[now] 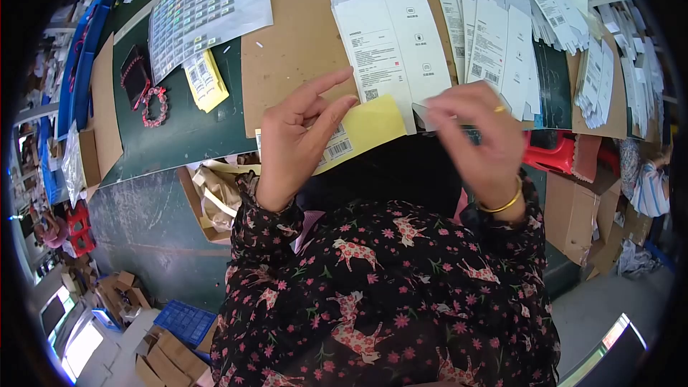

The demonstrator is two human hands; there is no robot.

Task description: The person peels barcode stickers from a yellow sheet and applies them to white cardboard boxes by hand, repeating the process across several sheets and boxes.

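Observation:
A yellow strip of labels (373,127) with printed barcodes slants over the near edge of the table. My left hand (297,136) grips it, index finger and thumb apart, the other fingers curled over the strip. Its left end is mostly hidden behind that hand. My right hand (480,125), slightly blurred, is pinched beside the strip's right end; a small greyish piece (423,116) shows at its fingertips, too unclear to name. Just beyond both hands, flat white printed cartons (369,39) lie overlapped on a brown cardboard sheet (294,57).
More flat cartons (491,43) are piled to the right. At the left lie a clear sheet of small stickers (193,18), yellow label strips (206,82), a dark phone (134,75) and a beaded bracelet (154,107). An open box (193,204) stands below the table edge, near a red stool (552,154).

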